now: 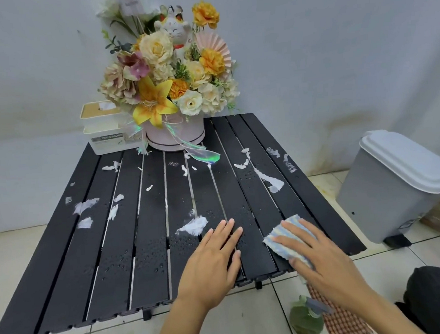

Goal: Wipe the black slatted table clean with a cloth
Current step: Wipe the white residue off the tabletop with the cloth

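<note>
The black slatted table (146, 251) fills the middle of the view, dotted with water drops and strewn with several white paper scraps (193, 225). My right hand (323, 261) lies flat on a striped blue-and-cream cloth (285, 236), pressing it on the table's near right corner. My left hand (213, 259) rests flat on the slats beside it, fingers spread, holding nothing. A wet scrap lies just beyond its fingertips.
A flower arrangement in a pink round box (175, 136) and a white tissue holder (105, 128) stand at the table's far edge. A grey pedal bin (399, 187) sits on the floor at right. A green spray bottle (306, 318) and checked fabric (341, 320) lie below the table.
</note>
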The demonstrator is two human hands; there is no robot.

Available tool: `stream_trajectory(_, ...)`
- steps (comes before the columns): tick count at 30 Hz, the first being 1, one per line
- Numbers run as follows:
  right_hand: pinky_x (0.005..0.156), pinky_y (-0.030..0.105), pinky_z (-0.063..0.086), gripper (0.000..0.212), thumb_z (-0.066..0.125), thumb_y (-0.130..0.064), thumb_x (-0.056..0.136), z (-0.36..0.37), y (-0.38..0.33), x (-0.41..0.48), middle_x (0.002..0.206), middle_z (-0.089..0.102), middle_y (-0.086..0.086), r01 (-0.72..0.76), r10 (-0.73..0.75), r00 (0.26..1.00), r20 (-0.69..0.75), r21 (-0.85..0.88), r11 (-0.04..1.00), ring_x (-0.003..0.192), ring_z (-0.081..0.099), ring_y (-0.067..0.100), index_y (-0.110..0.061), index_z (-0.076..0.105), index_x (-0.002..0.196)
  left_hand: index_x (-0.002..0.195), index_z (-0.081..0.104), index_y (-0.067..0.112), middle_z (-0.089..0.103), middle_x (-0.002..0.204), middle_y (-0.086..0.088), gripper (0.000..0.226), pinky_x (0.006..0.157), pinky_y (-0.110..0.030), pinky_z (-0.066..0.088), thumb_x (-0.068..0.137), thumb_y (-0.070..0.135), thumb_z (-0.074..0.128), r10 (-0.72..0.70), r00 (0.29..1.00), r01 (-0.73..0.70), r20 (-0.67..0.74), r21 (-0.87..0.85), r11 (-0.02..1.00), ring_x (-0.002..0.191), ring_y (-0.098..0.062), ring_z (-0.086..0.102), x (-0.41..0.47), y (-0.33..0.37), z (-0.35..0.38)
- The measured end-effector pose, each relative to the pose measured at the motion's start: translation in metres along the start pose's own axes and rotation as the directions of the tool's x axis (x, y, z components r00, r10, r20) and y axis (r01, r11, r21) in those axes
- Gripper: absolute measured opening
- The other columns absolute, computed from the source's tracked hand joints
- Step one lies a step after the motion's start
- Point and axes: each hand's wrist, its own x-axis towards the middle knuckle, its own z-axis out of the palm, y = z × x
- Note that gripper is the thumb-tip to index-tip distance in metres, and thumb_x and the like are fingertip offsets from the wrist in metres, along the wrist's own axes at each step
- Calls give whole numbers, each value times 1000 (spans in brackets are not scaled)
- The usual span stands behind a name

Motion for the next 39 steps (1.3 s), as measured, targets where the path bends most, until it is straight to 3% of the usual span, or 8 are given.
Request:
stream_trajectory(6, 115, 36, 17, 42, 28, -39, 97, 5, -3, 77, 154, 23, -13, -377, 365, 921, -138, -76, 923, 144, 8, 20, -43, 35, 138, 132, 52, 23, 47, 140, 5, 46, 111, -28, 18, 93, 36, 32, -5, 1000, 5, -10, 11, 1000, 131, -10, 41, 0, 1, 0)
stream_trajectory(11, 111, 44, 32, 53, 17, -41, 87, 25, -41, 50, 149, 35, -12, -156, 148, 976, -160, -42, 987, 140, 16, 17, -46, 36, 136, 133, 51, 24, 46, 141, 6, 46, 111, -29, 15, 93, 36, 31, -14, 1000, 14, -4, 14, 1000, 132, -9, 39, 1, 0, 2)
stream_trajectory(16, 106, 23, 22, 48, 29, -40, 87, 2, -18, 3, 148, 20, -35, 163, -164, 986, 14, 17, 986, 142, 7, -3, -60, 34, 130, 131, 52, 25, 47, 140, 7, 56, 109, -27, 22, 98, 39, 9, -22, 1000, 22, 21, 5, 1000, 131, -7, 40, 1, 1, 1)
stream_trajectory(21, 113, 27, 21, 47, 13, -50, 88, 1, 24, 41, 151, 19, -27, -117, 113, 992, -56, -71, 991, 142, 8, 3, -62, 21, 132, 131, 53, 27, 48, 139, 8, 53, 106, -30, 36, 98, 37, 12, -10, 1000, 10, -10, 12, 1000, 130, -7, 42, 1, 2, 1)
stream_trajectory(25, 116, 39, 10, 51, 12, -42, 92, 17, -21, 86, 156, 17, -11, -353, 342, 930, -135, -68, 933, 145, 4, 21, -48, 27, 140, 130, 54, 22, 49, 139, 5, 46, 110, -28, 22, 93, 36, 31, -4, 1000, 4, -16, 18, 1000, 130, -10, 42, 1, 2, 0)
stream_trajectory(29, 119, 40, 4, 67, -7, -46, 79, 34, -58, 65, 156, 7, -18, -144, 139, 989, -57, -111, 983, 145, -8, 15, -52, 14, 143, 127, 57, 12, 54, 134, 1, 59, 107, -30, 24, 98, 39, 13, -58, 998, 57, 21, 28, 998, 127, -12, 46, 1, 4, -1)
stream_trajectory(32, 118, 34, 10, 55, 13, -41, 88, 33, -51, 22, 154, 10, -25, 1, -1, 1000, 4, -55, 999, 144, -6, 6, -55, 17, 141, 126, 58, 11, 55, 133, 0, 65, 104, -29, 27, 98, 41, 8, -89, 996, 88, 23, 23, 996, 127, -13, 47, 0, 4, 0)
stream_trajectory(39, 118, 34, 10, 64, -4, -51, 80, 20, -41, 55, 152, 5, -24, -83, 83, 997, 3, -53, 995, 144, -2, 9, -52, 19, 139, 125, 59, 11, 56, 132, -1, 66, 104, -31, 26, 97, 39, 5, -92, 996, 91, 7, 28, 995, 126, -14, 48, 1, 4, 0)
